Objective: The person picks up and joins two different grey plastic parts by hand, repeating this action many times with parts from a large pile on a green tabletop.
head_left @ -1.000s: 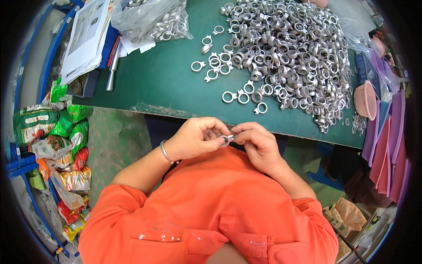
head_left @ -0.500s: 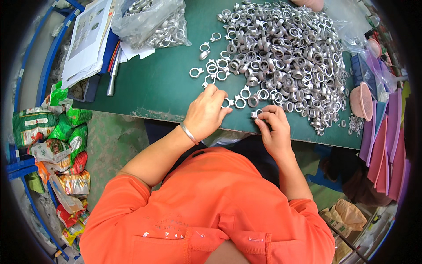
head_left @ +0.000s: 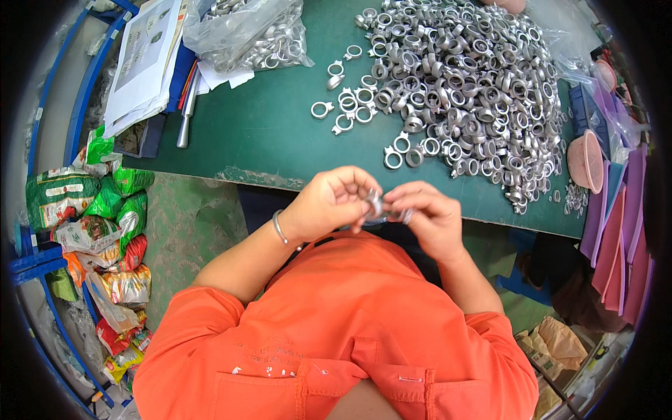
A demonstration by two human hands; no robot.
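Just past the table's near edge, my two hands are close together. My left hand [head_left: 323,208] pinches a silver metal ring [head_left: 375,204] between thumb and fingers; it is a little blurred. A second metal ring [head_left: 407,215] sits in the curled fingers of my right hand [head_left: 437,222]. Beyond them, a big pile of matching metal rings [head_left: 469,91] with small tabs covers the right part of the green table [head_left: 259,129]. Several loose rings [head_left: 347,104] lie flat at the pile's left side.
At the back left are a clear plastic bag of rings [head_left: 245,38], papers [head_left: 143,66] and a metal-handled tool [head_left: 186,119]. A pink basket [head_left: 585,162] and pink and purple bins [head_left: 612,238] stand at the right. Filled bags [head_left: 91,231] line a blue shelf on the left.
My left hand has left the loose rings, taking one, and come back toward my body. My right hand, with its ring, has moved slightly left and nearer, so both hands now meet.
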